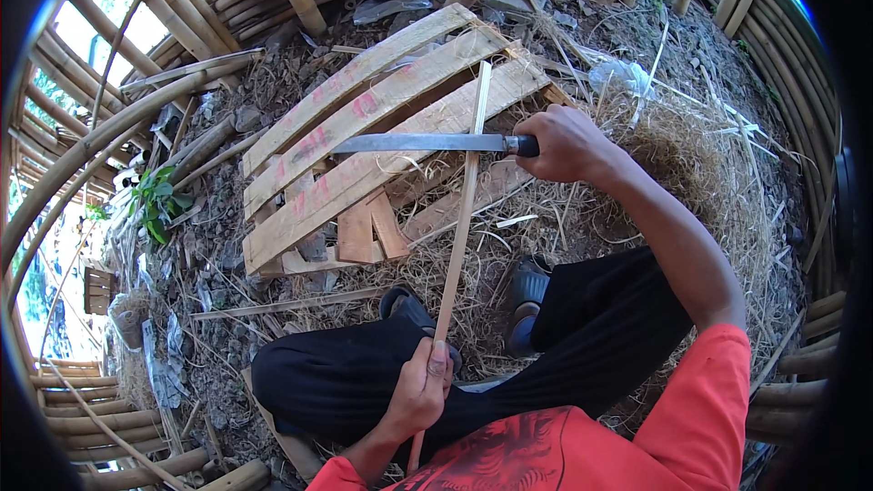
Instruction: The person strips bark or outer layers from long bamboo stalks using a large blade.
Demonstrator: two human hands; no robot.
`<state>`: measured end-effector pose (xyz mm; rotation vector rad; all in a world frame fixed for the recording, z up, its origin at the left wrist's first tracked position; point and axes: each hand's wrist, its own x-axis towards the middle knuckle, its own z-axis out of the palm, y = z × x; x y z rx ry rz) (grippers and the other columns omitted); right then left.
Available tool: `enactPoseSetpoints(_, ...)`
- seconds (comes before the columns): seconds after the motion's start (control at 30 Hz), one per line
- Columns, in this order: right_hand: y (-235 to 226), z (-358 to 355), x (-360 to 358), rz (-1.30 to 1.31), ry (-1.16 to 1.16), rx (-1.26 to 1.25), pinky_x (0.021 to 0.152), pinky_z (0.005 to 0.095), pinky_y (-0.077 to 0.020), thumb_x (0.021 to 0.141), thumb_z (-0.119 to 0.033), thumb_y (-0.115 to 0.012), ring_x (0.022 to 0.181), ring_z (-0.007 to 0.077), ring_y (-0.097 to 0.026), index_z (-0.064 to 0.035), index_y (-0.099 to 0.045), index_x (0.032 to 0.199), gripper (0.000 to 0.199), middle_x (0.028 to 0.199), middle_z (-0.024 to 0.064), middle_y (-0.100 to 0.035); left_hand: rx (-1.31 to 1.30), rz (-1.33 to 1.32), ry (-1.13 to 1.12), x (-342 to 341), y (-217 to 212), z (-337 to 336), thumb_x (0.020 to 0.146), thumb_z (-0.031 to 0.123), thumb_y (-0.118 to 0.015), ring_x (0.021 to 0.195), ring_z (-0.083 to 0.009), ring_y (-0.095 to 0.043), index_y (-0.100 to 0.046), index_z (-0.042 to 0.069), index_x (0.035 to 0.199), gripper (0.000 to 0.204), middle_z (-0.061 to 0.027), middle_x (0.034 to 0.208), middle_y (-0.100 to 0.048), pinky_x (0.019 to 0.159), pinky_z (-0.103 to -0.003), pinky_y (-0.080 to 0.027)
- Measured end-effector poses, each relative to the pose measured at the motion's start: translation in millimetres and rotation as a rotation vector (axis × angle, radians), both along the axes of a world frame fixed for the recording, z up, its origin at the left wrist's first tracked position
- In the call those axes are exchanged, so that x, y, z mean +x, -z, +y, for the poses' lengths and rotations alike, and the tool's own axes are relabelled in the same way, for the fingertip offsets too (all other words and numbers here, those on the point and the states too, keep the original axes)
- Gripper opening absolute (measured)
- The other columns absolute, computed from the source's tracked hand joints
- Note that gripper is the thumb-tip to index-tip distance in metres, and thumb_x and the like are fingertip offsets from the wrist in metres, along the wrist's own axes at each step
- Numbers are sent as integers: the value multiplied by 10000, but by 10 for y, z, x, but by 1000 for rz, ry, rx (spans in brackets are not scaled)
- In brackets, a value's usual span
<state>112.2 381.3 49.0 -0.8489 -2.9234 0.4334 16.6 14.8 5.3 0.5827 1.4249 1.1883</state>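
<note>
My left hand [421, 389] is closed around the lower part of a long, thin bamboo strip [462, 236], which slants up and away from my lap. In my right hand [566, 144] is the dark handle of a long-bladed knife [414, 143]. Its blade points left and crosses the strip near the upper end, touching or very close to it. A pale curled shaving [406, 162] hangs by the blade, left of the strip. Beneath the knife and the strip's far end lies a slatted wooden pallet [341, 150] with reddish marks.
Curly shavings [691, 191] are heaped on the ground to the right. A crumpled clear plastic bag [622, 77] lies beyond my right hand. Bamboo pole walls [782, 82] surround the spot. A small green plant [159, 203] grows at left. My shod feet flank the strip.
</note>
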Motion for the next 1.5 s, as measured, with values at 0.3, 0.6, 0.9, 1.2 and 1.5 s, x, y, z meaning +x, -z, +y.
enactPoseSetpoints(0.3,54,189,11,-136,115,-107,645,403,-534,791,-264,-677,601,271,-659,-110,-746,786,169,663,106,-678,-24,390,62,-20,94,-15,1079,239,-391,484,-138,-483,-449,22,878,302,-42,572,-482,476,-309,-380)
enactPoseSetpoints(0.6,86,122,-25,-44,65,-52,588,416,-502,742,-237,-681,531,284,-603,-87,-704,720,154,578,99,-608,-5,241,52,1,103,-79,1078,229,-394,491,-108,-473,-454,25,894,281,-18,574,-472,473,-282,-381)
enactPoseSetpoints(0.9,97,98,-14,-72,7,22,609,412,-508,773,-257,-698,568,280,-624,-85,-722,778,174,603,105,-625,32,288,76,-4,41,-66,1074,264,-397,479,-72,-415,-433,42,898,286,3,578,-429,447,-247,-346)
enactPoseSetpoints(1.2,258,392,43,-141,118,2,566,385,-492,798,-279,-693,525,208,-571,-96,-703,746,190,588,45,-610,23,225,101,-13,18,-65,1072,265,-407,473,-67,-395,-423,43,883,292,4,572,-417,439,-249,-334)
enactPoseSetpoints(1.5,295,874,422,-90,452,-17,604,386,-510,852,-268,-636,632,228,-643,-24,-704,885,255,713,102,-679,35,141,108,10,94,-123,1071,319,-412,487,-28,-348,-439,76,942,277,42,624,-398,425,-197,-297)
